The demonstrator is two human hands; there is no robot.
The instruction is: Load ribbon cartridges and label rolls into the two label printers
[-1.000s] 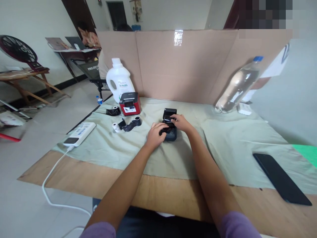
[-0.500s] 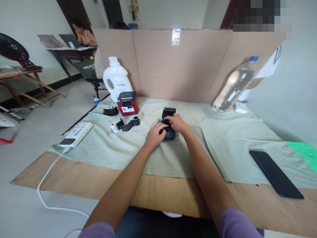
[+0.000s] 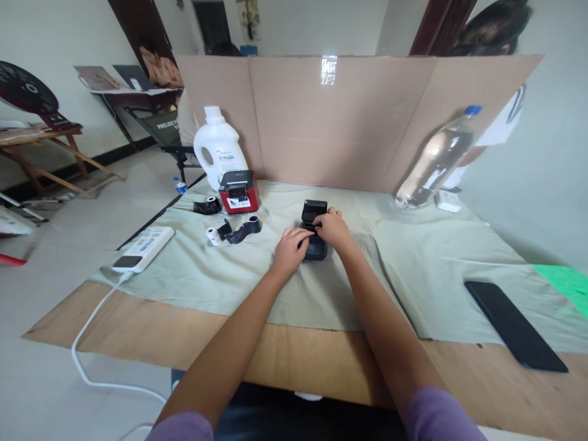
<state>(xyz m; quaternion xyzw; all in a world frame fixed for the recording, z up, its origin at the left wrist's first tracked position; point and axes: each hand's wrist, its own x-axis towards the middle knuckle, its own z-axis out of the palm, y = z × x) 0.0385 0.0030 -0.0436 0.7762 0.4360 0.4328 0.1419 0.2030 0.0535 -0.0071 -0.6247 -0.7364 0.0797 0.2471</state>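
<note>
Here, 2 hands [image 3: 312, 239] on open black printer [image 3: 315, 229], lid up

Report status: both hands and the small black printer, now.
Left hand grips black printer at its left side. Right hand on top, fingers at the open lid. Nothing blocking; black rolls and red printer sit apart, left.

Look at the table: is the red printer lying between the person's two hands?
No, the red printer stands apart to the left, while both hands rest on the small black printer.
</note>
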